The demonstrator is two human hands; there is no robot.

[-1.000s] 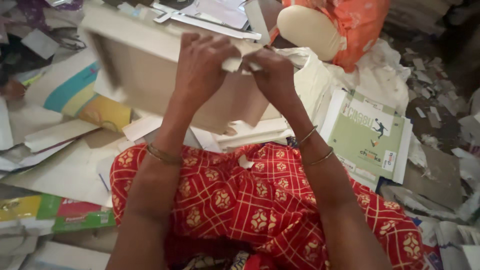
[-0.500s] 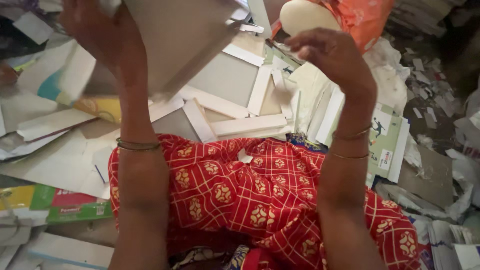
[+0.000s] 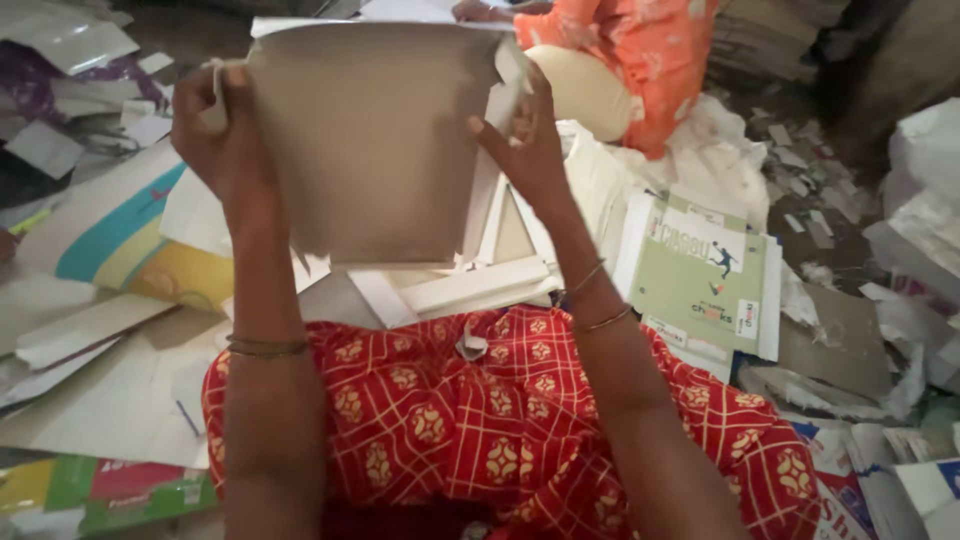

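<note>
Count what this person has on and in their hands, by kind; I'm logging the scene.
Grey cardboard sheet, held up by the left hand and right hand: 1
Bangles on the left wrist: 1
Bangles on the right wrist: 2
Total: 4

We sit in a paper-sorting workshop: cardboard sheets (image 3: 480, 285) and paper scraps (image 3: 800, 220) litter the floor (image 3: 850, 250) everywhere.

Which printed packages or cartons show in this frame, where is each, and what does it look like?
Flat green carton: right of the lap, rectangular, pale green with white panels and a small figure.
Colourful flat carton: left, white with teal, yellow and orange bands.
Green-and-red pack: bottom left, flat.
Plain grey board: held up by left hand and right hand, unprinted.
</note>
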